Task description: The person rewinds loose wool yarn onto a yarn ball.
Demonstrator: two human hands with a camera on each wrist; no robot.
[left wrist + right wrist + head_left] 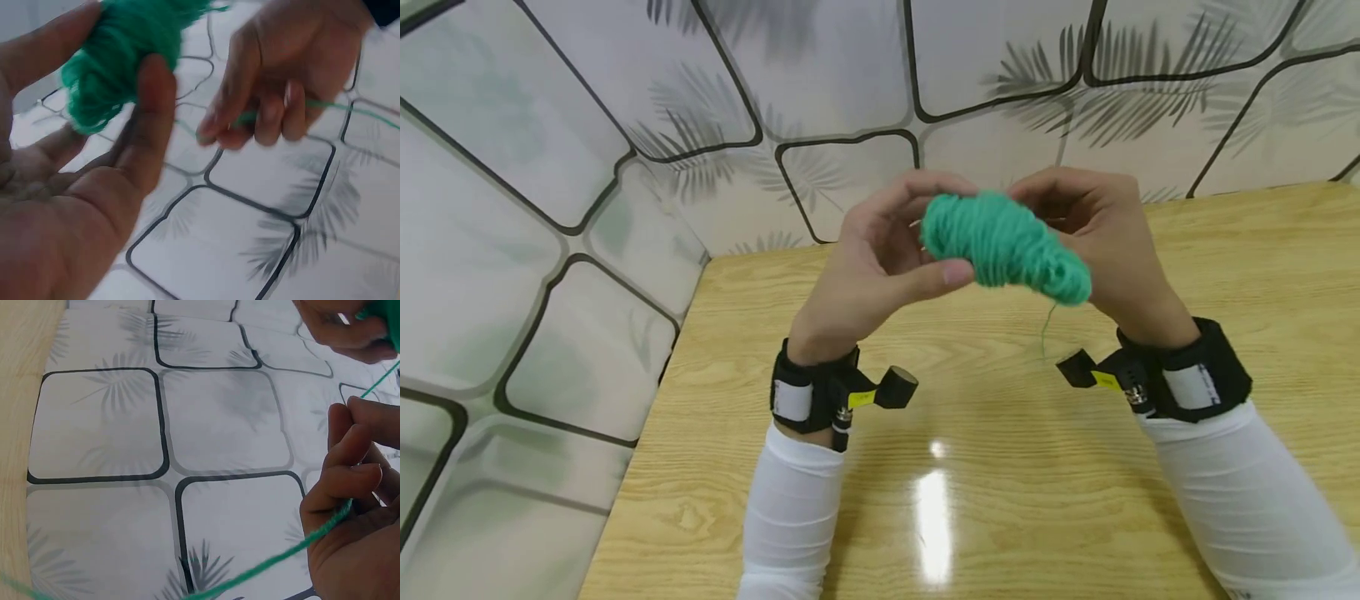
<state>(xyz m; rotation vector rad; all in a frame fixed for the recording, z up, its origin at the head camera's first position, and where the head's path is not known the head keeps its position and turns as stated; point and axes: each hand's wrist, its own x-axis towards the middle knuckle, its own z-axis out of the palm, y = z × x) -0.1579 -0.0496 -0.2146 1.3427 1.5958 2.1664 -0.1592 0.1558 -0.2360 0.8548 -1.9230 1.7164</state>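
A wound bundle of green yarn (1003,246) is held up above the table by my left hand (880,258), thumb on its near side and fingers behind. The left wrist view shows the bundle (125,56) between the thumb and fingers of that hand (81,200). My right hand (1108,242), partly behind the bundle in the head view, pinches a strand of yarn. In the right wrist view the strand (269,565) runs through the curled fingers of the right hand (359,506) and up toward the bundle. A loose end (1047,333) hangs below the bundle.
The wooden table (760,517) lies under both hands. A patterned wall (850,75) stands close behind it, and another patterned surface (512,292) bounds the left side. Cameras on black straps (808,396) sit on both wrists.
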